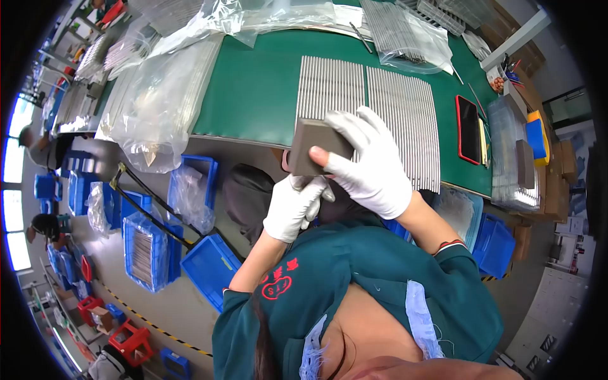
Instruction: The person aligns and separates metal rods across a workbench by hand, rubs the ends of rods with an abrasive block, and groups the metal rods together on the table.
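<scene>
My right hand (373, 166), in a white glove with the thumb tip bare, grips a flat grey-brown block (311, 144) at the table's near edge. Its thumb presses on the block's face and the fingers reach over the top side. Just below the block, my left hand (295, 208) is gloved in white too, its fingers curled closed; whatever it holds is hidden. Beyond the hands, thin metal rods lie side by side in two groups, a left group (332, 83) and a right group (408, 126). The right forearm passes close to the right group's near end.
A phone in a red case (468, 130) lies on the green table (253, 82). Plastic-wrapped rods (158, 95) cover the left side, and another bag of rods (405, 38) lies at the back. Blue crates (212, 269) stand on the floor. Other people are at the far left.
</scene>
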{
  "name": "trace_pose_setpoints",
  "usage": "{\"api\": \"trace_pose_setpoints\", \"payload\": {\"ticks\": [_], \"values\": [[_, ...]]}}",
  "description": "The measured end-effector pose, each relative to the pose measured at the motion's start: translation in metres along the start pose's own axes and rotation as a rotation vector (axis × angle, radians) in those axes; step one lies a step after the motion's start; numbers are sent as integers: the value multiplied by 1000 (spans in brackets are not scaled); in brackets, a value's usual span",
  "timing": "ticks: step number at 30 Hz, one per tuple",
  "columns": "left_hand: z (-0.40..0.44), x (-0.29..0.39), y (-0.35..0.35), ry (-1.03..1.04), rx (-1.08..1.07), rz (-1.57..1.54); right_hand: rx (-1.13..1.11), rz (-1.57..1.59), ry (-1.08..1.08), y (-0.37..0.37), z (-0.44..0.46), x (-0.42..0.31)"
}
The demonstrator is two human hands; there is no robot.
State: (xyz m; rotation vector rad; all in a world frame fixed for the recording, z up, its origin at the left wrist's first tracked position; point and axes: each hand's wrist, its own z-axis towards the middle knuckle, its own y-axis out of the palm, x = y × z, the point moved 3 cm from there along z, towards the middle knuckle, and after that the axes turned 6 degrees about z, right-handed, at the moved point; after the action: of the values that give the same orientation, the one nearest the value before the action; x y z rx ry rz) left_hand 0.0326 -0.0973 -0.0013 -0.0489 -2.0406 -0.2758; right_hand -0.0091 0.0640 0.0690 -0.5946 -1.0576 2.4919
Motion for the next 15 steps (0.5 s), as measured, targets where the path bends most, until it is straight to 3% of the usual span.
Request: {"api": "trace_pose_setpoints", "payload": {"ticks": [1,4,9,11,13,15], "values": [[-2,4,2,-32,7,56,-5,-23,-24,0,2,-3],[-12,12,-9,114,144,-150,1,-2,-3,-6,-6,7],[-6,8,10,25,-1,17,72,-6,5,-3,3,-1],[-2,1,-2,76,-8,-46,69,5,15,-8,3,6],[-1,8,-10,188,22,-346,30,8,73,-13,-7,20],[-4,6,-23,149,-98,-451,-48,-31,249,-12,-20,33]]}}
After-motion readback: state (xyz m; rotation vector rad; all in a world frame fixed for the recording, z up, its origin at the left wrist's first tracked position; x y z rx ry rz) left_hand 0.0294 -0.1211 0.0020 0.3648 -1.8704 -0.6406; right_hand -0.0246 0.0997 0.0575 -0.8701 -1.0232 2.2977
